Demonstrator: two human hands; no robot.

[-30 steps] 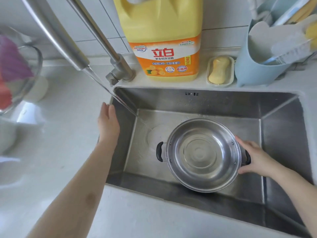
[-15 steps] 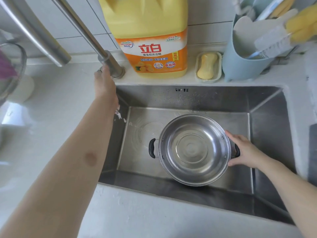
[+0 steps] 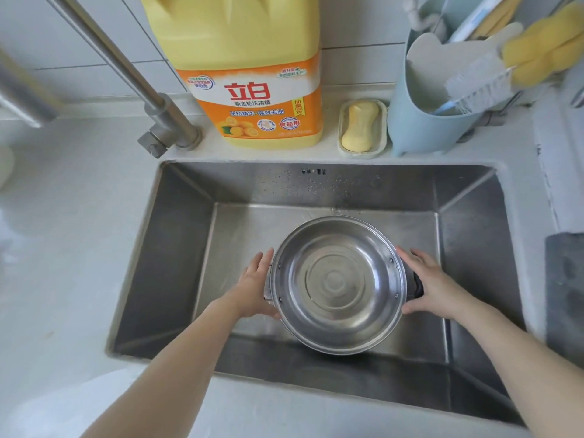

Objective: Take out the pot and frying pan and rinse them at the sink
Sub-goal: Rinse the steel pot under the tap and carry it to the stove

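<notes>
A round stainless steel pot (image 3: 338, 284) with black side handles sits low in the steel sink (image 3: 177, 248), with a little water in its bottom. My left hand (image 3: 252, 287) wraps the pot's left handle, which it hides. My right hand (image 3: 433, 284) grips the black right handle. No frying pan is in view. The tap (image 3: 151, 105) rises at the sink's back left corner, and no water runs from it.
A big yellow detergent jug (image 3: 249, 67) stands behind the sink, next to a soap bar in its dish (image 3: 361, 126). A blue holder (image 3: 420, 115) with brushes and a yellow sponge is at the back right. A dark pad (image 3: 565, 295) lies on the right counter.
The water stream has stopped. My left hand left the tap lever and came down into the sink onto the pot's left handle. My right hand kept its hold.
</notes>
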